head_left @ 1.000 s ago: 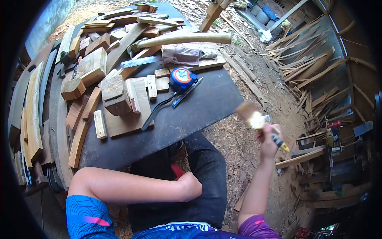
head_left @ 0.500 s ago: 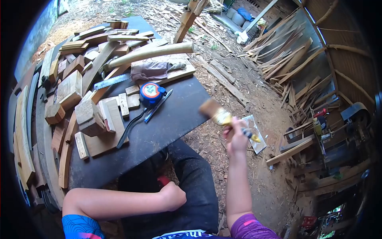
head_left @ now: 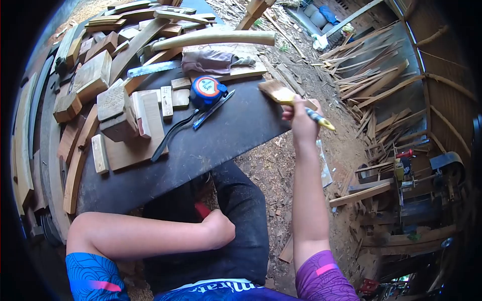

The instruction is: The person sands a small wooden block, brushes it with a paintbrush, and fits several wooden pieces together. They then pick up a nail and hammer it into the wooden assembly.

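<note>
My right hand [head_left: 303, 120] grips a paintbrush [head_left: 275, 92] by its handle, bristles pointing left above the right edge of the dark table [head_left: 221, 138]. Closed like a fist, my left hand [head_left: 221, 229] rests over my lap. A red thing [head_left: 202, 210] shows just beyond it; whether the fingers hold it is hidden. A blue and orange tape measure [head_left: 207, 89] with a black strap lies on the table, left of the brush. Beside it is a pen [head_left: 213, 110]. Behind them lies a brownish cloth [head_left: 207, 63].
Wooden blocks [head_left: 118, 111] and offcuts crowd the table's left and back. A long wooden handle [head_left: 216, 39] and a metal blade [head_left: 153, 68] lie among them. Thin wood strips [head_left: 379, 83] lean at the right wall. A belt-like machine [head_left: 447, 163] stands far right.
My right hand has carried the paintbrush up and back over the table's right edge. The view has shifted, so the table items appear farther right. My left hand stays closed at my lap.
</note>
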A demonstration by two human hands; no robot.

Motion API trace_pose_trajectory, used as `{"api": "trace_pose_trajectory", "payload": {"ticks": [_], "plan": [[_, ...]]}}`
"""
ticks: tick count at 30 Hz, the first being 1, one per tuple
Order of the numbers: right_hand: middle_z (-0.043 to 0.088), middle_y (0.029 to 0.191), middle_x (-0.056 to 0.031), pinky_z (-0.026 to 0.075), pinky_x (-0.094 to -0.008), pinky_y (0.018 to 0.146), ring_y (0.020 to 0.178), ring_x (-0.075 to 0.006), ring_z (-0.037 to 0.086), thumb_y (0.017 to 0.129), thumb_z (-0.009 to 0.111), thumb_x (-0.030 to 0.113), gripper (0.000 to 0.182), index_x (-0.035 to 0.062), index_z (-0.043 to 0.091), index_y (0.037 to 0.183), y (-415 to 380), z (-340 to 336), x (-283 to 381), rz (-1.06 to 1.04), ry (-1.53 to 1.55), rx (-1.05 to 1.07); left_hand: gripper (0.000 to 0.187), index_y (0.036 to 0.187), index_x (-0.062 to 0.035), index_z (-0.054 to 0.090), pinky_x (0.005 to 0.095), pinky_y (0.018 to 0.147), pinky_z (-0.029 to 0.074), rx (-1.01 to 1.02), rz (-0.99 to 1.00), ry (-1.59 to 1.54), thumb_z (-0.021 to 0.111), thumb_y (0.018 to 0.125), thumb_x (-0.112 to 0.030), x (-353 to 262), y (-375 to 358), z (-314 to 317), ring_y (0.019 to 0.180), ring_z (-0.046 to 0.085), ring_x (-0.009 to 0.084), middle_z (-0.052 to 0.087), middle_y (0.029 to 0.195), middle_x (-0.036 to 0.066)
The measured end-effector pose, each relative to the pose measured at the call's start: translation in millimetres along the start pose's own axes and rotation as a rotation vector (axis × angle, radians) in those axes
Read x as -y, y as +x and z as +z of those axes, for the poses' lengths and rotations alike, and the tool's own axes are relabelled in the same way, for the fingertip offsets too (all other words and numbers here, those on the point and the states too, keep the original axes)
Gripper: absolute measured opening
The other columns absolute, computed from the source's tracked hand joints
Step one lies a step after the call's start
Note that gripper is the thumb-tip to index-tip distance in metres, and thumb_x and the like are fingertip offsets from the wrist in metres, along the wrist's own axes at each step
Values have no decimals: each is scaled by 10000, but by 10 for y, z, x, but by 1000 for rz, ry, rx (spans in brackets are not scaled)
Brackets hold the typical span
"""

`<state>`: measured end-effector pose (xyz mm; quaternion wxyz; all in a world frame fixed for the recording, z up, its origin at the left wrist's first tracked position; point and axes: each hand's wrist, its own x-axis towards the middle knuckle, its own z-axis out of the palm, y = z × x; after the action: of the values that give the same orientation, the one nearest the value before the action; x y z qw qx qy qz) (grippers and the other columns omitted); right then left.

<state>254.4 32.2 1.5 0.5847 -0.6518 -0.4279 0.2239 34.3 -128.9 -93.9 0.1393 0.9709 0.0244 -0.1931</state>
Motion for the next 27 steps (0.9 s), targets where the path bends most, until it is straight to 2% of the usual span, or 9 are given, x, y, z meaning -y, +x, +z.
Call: {"api": "trace_pose_trajectory", "payload": {"ticks": [2,3,7,10,13,16,20,24,27], "plan": [[665,753,-102,559,-304,532,596,-161,651,990,675,184,209,41,531,943,-201,111,111,4,37,320,161,871,-101,787,415,661,522,-11,-9,-18,644,855,-173,29,5,-27,848,751,278,767,893,82],[665,753,-100,555,-301,529,589,-159,647,981,688,178,208,39,539,938,-224,141,82,5,72,340,162,874,-102,787,415,659,522,-16,-16,-36,642,859,-171,37,9,-33,847,751,280,768,896,81],[653,731,-104,546,-296,527,575,-158,633,1006,637,176,192,23,539,945,255,101,-72,0,114,74,168,893,-96,787,422,653,524,-21,-48,-22,633,868,-159,45,62,15,864,754,284,771,917,88],[647,724,-87,537,-276,522,577,-150,635,1002,651,197,217,47,511,935,28,212,7,-23,8,48,174,870,-112,783,408,676,509,-3,-47,-34,621,879,-173,49,63,47,874,738,268,758,918,79],[644,722,-77,533,-268,512,557,-135,622,996,662,199,219,63,501,935,-328,156,-20,-35,16,115,170,805,-136,771,387,707,481,-246,-57,-37,627,859,-208,79,86,79,879,684,238,705,899,56],[640,717,-71,538,-269,514,556,-140,627,994,667,198,221,69,500,929,-467,74,-76,-10,105,124,160,741,-140,753,378,727,456,-666,-115,129,639,807,-231,239,106,-49,871,593,217,605,877,40],[652,756,-82,551,-287,531,588,-152,644,973,694,220,241,50,525,950,-573,106,89,-42,27,324,164,787,-113,764,371,728,468,-466,-134,110,652,814,-229,297,82,-110,877,627,224,641,885,50],[665,768,-90,562,-318,584,602,-159,646,985,671,210,212,44,542,959,26,186,16,20,95,65,157,828,-111,768,374,727,490,-186,-19,-20,670,820,-233,184,105,-10,890,674,224,679,926,60],[666,743,-83,561,-287,552,595,-145,655,991,656,189,202,34,535,941,-234,213,87,17,82,148,153,843,-107,768,380,722,499,-146,-21,-2,668,824,-222,197,77,7,884,692,230,696,925,62]]}}
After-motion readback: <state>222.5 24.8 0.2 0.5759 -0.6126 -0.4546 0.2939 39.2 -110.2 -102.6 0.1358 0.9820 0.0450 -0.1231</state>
